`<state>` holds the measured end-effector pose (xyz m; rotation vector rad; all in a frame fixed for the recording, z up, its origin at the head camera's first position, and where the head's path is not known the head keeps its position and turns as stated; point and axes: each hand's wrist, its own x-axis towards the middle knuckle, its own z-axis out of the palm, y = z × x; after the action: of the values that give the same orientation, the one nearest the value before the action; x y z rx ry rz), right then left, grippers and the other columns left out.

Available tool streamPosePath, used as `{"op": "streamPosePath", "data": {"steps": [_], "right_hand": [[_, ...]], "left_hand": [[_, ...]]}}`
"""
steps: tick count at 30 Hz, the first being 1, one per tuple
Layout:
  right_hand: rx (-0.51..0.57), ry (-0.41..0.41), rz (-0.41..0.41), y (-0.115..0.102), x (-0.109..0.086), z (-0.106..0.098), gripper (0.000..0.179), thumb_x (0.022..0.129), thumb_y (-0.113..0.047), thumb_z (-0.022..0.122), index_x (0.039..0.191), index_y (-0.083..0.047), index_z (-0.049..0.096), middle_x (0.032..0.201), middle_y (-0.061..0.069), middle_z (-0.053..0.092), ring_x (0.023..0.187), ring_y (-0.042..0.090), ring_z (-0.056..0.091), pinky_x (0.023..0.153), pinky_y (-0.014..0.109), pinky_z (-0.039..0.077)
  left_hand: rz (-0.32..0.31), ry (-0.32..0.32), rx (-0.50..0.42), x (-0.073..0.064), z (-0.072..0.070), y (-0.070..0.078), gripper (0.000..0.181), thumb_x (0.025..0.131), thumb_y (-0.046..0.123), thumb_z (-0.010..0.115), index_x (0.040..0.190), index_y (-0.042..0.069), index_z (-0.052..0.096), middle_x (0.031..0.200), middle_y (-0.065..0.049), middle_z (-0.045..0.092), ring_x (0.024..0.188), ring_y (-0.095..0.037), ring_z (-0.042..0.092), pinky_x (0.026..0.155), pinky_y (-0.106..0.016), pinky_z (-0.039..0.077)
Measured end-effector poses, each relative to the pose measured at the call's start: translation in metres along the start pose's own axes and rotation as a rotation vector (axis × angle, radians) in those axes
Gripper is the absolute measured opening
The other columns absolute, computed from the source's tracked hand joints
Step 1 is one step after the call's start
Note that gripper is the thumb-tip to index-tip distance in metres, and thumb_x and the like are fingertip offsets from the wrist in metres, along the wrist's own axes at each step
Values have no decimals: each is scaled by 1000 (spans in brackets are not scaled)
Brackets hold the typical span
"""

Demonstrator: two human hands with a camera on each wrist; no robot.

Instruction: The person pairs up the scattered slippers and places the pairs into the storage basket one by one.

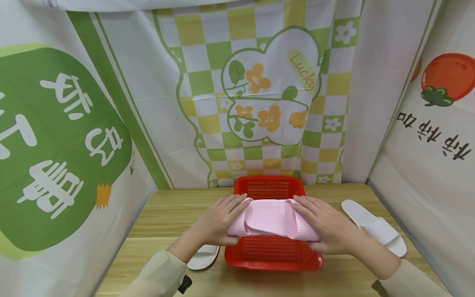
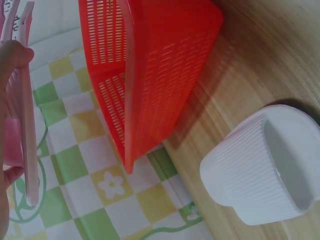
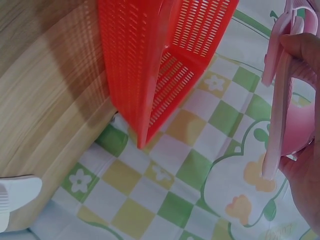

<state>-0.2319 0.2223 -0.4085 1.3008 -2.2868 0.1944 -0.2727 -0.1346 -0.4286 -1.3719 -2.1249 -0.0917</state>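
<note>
Both hands hold a pair of pink slippers (image 1: 264, 216) level above a red plastic basket (image 1: 272, 266). My left hand (image 1: 222, 218) grips the ribbed strap at the left end, thumb below and fingers over the top. At the other end, my right hand (image 1: 329, 226) grips the second ribbed strap in the same way. From the right wrist view, the pink soles (image 3: 278, 120) stand edge-on, one close against the other. Perforated walls and an open top show on the basket, whose middle is partly hidden behind the slippers.
On the wooden table (image 1: 178, 212), a white slipper (image 1: 202, 260) lies left of the basket, partly hidden by my left arm. Another white slipper (image 1: 376, 227) lies to the right. Printed cloth (image 1: 208, 90) hangs behind and at both sides.
</note>
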Motion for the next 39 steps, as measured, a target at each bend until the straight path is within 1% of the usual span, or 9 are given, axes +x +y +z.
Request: {"op": "streamPosePath", "data": {"steps": [4,10,19,29,39], "right_hand": [[4,-15,6,-1,1,-1,102,60,-30,78,147,-1,35,149,17,37,131,34,40,100,53,40],[6,-2,-9,-1,2,1,102,59,-31,80,146,-1,37,148,17,38,131,34,41,100,53,40],[17,2,-38,-3,5,2,101,58,-29,80,145,2,38,146,20,41,129,35,42,101,52,39],[12,10,-56,-6,9,4,102,57,-29,81,145,1,38,145,21,42,128,35,43,102,51,38],[2,14,-70,-8,12,6,103,57,-31,81,145,2,38,147,20,39,130,35,42,105,49,36]], "left_hand": [[8,3,-1,2,0,1,98,65,47,74,144,-1,39,143,-19,45,125,-34,48,103,-45,39],[24,2,-5,3,1,0,99,65,47,74,144,-1,39,144,-19,44,125,-34,48,103,-46,39],[22,-17,-14,7,1,3,99,66,49,74,145,1,38,146,-17,43,127,-32,47,103,-45,39],[42,-7,-10,11,2,7,101,63,50,75,144,0,39,144,-18,44,124,-33,49,98,-47,42],[39,-4,-12,13,3,11,101,62,48,76,143,0,41,144,-17,45,123,-32,50,97,-46,43]]}}
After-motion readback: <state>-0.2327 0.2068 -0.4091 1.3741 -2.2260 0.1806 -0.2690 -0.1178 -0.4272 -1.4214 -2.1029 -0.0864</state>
